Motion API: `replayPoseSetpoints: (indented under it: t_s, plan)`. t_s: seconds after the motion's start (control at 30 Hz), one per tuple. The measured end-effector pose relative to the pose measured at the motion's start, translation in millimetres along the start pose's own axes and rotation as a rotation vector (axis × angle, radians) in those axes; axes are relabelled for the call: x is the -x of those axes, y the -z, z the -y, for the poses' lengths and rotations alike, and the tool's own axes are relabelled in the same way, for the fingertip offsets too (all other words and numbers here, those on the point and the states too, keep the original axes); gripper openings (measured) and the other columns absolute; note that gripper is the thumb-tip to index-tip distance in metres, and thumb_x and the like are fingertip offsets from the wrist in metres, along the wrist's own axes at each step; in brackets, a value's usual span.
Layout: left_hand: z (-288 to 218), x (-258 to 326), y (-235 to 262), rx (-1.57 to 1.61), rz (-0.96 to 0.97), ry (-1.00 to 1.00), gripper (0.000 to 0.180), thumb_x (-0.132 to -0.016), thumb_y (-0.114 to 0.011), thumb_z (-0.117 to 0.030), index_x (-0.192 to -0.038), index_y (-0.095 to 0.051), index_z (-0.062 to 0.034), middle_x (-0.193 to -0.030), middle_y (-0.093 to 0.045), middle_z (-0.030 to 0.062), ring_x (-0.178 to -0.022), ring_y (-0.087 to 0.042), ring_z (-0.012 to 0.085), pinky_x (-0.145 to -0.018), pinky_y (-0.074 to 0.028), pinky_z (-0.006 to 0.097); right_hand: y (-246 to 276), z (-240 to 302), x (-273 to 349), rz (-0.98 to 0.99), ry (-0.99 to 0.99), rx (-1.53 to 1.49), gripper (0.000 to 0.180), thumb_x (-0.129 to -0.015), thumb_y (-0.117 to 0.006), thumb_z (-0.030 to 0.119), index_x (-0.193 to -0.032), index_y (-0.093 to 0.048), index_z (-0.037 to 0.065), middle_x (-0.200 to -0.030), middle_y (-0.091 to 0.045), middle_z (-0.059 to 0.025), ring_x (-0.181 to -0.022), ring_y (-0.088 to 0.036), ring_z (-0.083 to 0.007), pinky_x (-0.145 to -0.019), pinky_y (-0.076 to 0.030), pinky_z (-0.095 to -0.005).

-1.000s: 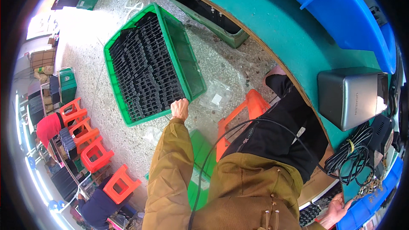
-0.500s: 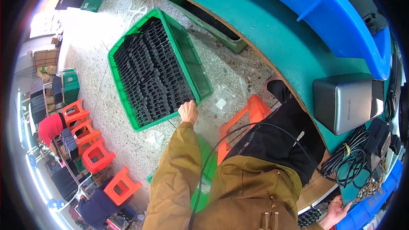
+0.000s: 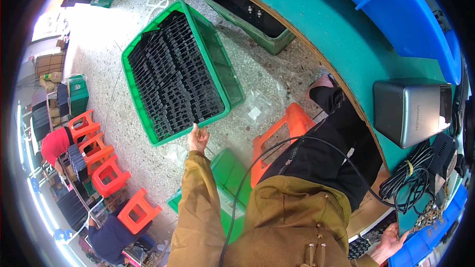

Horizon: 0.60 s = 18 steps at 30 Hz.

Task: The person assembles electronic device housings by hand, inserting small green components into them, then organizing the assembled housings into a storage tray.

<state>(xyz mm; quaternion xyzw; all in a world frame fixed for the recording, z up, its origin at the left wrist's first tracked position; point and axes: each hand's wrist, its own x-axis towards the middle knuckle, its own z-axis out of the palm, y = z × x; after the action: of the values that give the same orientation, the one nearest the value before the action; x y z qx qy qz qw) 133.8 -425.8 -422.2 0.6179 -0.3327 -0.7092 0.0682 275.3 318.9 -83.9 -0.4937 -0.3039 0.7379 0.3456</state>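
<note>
The left hand [image 3: 198, 137] reaches down to the near rim of a green crate [image 3: 232, 76] that sits on the speckled floor [image 3: 118, 118], fingers loosely spread and touching or just short of the rim; whether they have closed on the plastic I cannot tell. The crate is packed with black trays [image 3: 173, 79] stood on edge in rows, filling most of it and leaving an empty strip along its right side. The right hand [image 3: 391, 240] rests far off at the near edge of the green bench [image 3: 346, 34], on or just beside a dark keyboard [image 3: 363, 244], palm partly open and holding nothing that shows.

Judging from this, a one-handed pull at one rim of a loaded crate could tip or twist it, and the trays might slide into the empty strip and fall out of their rows. The orange stool [image 3: 282, 133] and a second green bin [image 3: 227, 173] stand close beside the arm, so a dragged crate could catch on them. A black cable [image 3: 277, 148] loops across the lap and might snag
</note>
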Motion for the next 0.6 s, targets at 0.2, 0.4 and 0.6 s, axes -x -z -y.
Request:
replayPoseSetpoints:
  t_s: [0.2,0.4,0.6]
  plan:
    - [6,-21,-29,0.087,-0.1,0.029,0.022,-0.095,-0.062,-0.02,-0.103,-0.052,-0.0017,-0.085,-0.058,0.0144,-0.09,-0.064,0.0348,-0.091,-0.053,0.053,6,2,2,0.144,-0.037,-0.017,0.023,-0.096,-0.06,0.018,-0.106,-0.064,-0.003,-0.1,-0.069,-0.0115,-0.091,-0.063,-0.0212,-0.083,-0.05,-0.0372]
    - [21,-23,-27,0.1,0.035,-0.055,0.016,-0.093,-0.061,-0.015,-0.103,-0.052,-0.0054,-0.091,-0.062,0.0168,-0.079,-0.065,0.0322,-0.08,-0.058,0.049,6,8,1,0.002,-0.057,-0.007,0.023,-0.095,-0.062,0.016,-0.107,-0.063,-0.003,-0.101,-0.069,-0.0124,-0.092,-0.063,-0.022,-0.086,-0.051,-0.0379]
    - [31,-17,-30,0.177,0.052,-0.018,0.013,-0.092,-0.062,-0.017,-0.097,-0.053,-0.0093,-0.078,-0.059,0.0106,-0.063,-0.061,0.0246,-0.068,-0.061,0.043,1,12,5,-0.017,-0.07,0.015,0.022,-0.094,-0.063,0.015,-0.107,-0.063,-0.003,-0.099,-0.069,-0.0122,-0.091,-0.063,-0.0215,-0.084,-0.052,-0.0372]
